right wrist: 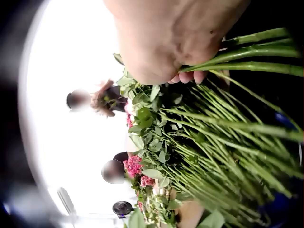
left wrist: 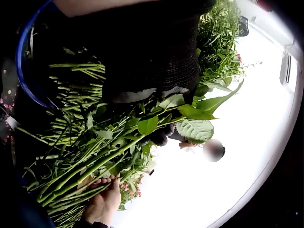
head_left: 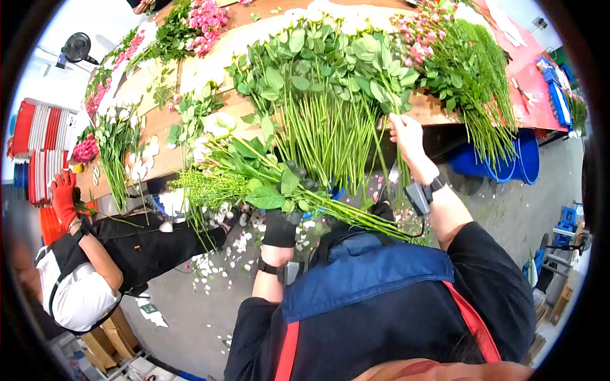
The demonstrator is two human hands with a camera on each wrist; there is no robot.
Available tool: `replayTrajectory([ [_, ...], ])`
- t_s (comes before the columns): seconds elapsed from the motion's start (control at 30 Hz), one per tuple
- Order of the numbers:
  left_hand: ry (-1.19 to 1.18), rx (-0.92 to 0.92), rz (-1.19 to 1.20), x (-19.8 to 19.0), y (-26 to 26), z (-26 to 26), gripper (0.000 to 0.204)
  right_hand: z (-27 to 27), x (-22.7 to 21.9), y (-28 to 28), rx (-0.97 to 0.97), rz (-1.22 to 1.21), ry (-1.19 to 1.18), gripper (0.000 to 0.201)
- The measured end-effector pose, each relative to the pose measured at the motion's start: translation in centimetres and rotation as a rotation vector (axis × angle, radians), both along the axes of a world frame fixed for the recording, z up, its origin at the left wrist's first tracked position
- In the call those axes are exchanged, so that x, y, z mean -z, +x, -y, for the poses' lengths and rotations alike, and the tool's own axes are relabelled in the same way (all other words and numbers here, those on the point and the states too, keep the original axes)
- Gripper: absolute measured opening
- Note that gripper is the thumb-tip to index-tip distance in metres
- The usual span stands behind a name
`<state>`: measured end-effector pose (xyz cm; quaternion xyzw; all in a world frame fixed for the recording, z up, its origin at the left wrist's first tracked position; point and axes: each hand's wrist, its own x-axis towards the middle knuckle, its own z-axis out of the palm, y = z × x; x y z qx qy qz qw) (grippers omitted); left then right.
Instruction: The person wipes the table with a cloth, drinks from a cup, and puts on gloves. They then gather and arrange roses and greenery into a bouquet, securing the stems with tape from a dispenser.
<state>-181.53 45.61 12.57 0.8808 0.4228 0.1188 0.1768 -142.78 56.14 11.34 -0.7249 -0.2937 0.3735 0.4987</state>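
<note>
My left hand [head_left: 279, 227], in a black glove, grips a mixed bunch of flowers [head_left: 267, 184] at waist height. Its leaves and pale blooms point left, and its long stems [head_left: 362, 214] slant down to the right. Dark fingertips [left wrist: 159, 137] show among the leaves in the left wrist view. At the right end of a large pile of white roses [head_left: 330, 63], my bare right hand [head_left: 406, 136] pinches a green rose stem, its fingers curled in. In the right wrist view the back of that hand [right wrist: 166, 42] hides most of the grip.
The wooden table [head_left: 159, 152] also bears pink flowers [head_left: 206, 25] and a green bunch [head_left: 473, 82] at the right. Blue buckets [head_left: 524, 155] stand below. Another person with a red glove [head_left: 63, 197] is at the left. Petals [head_left: 219, 260] litter the floor.
</note>
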Motion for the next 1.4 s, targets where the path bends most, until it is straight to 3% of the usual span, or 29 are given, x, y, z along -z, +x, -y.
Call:
replayTrajectory([
  [0.07,-0.071,-0.010,0.072,-0.3,0.5,-0.4,0.039,1.6,-2.0,0.2,-0.052,0.308,0.075,0.027],
  [0.1,-0.131,-0.022,0.135,-0.5,0.9,-0.6,0.039,2.6,-2.5,0.4,-0.075,0.334,0.136,0.026],
  [0.2,-0.387,-0.086,0.395,-1.0,2.5,-1.4,0.039,5.9,-5.2,0.3,-0.077,-0.003,0.163,0.019],
  [0.27,-0.656,-0.157,0.694,-1.3,4.3,-2.3,0.039,8.1,-6.4,0.7,-0.131,-0.137,0.187,0.021],
  [0.37,-1.022,-0.213,1.162,-1.4,8.4,-4.5,0.039,10.6,-8.1,0.7,-0.233,-0.209,0.187,0.029],
  [0.47,-1.178,-0.175,1.361,-2.0,11.3,-5.8,0.039,12.4,-8.7,-0.6,-0.361,-0.213,0.165,0.030],
  [0.57,-1.257,-0.146,1.316,-2.1,11.8,-4.8,0.039,13.7,-7.7,-2.3,-0.458,-0.042,0.120,0.022],
  [0.7,-1.185,-0.073,1.017,-1.9,10.7,-2.7,0.040,14.6,-5.9,-4.7,-0.631,0.181,0.245,0.007],
  [0.73,-1.071,-0.053,1.060,-4.4,10.6,-2.6,0.032,14.6,-5.8,-5.0,-0.661,0.322,0.279,0.007],
  [0.83,-1.276,-0.209,1.042,-4.2,10.4,-1.7,0.035,14.9,-6.0,-4.4,-0.747,0.482,0.304,0.017],
  [0.9,-1.442,-0.342,1.244,-4.4,10.8,-0.8,0.025,15.1,-6.1,-4.4,-0.734,0.547,0.353,0.014],
  [0.93,-1.528,-0.238,1.130,-4.5,10.2,-1.2,0.034,15.5,-6.1,-4.0,-0.742,0.587,0.359,0.013],
  [1.0,-1.293,-0.132,1.221,-5.4,11.4,-1.0,0.040,16.1,-5.9,-3.1,-0.737,0.642,0.370,0.018],
  [1.1,-1.647,-0.020,1.368,-5.7,12.0,-0.6,0.049,17.3,-5.7,-0.8,-0.800,0.690,0.341,0.019],
  [1.2,-1.519,0.092,1.348,-4.6,14.3,0.3,0.048,18.6,-6.0,1.3,-0.811,0.542,0.286,0.020],
  [1.23,-1.780,0.020,1.543,-4.9,15.0,0.4,0.047,19.1,-6.2,2.1,-0.810,0.485,0.268,0.019],
  [1.27,-1.788,0.035,1.571,-4.7,16.1,0.5,0.046,19.8,-5.4,3.1,-0.756,0.388,0.304,0.013],
  [1.33,-1.776,0.080,1.508,-3.5,18.5,1.0,0.044,21.8,-5.3,5.9,-0.663,0.199,0.171,0.009],
  [1.4,-1.777,0.144,1.603,-2.8,21.7,1.5,0.043,23.3,-6.1,8.7,-0.533,0.039,-0.058,0.014],
])
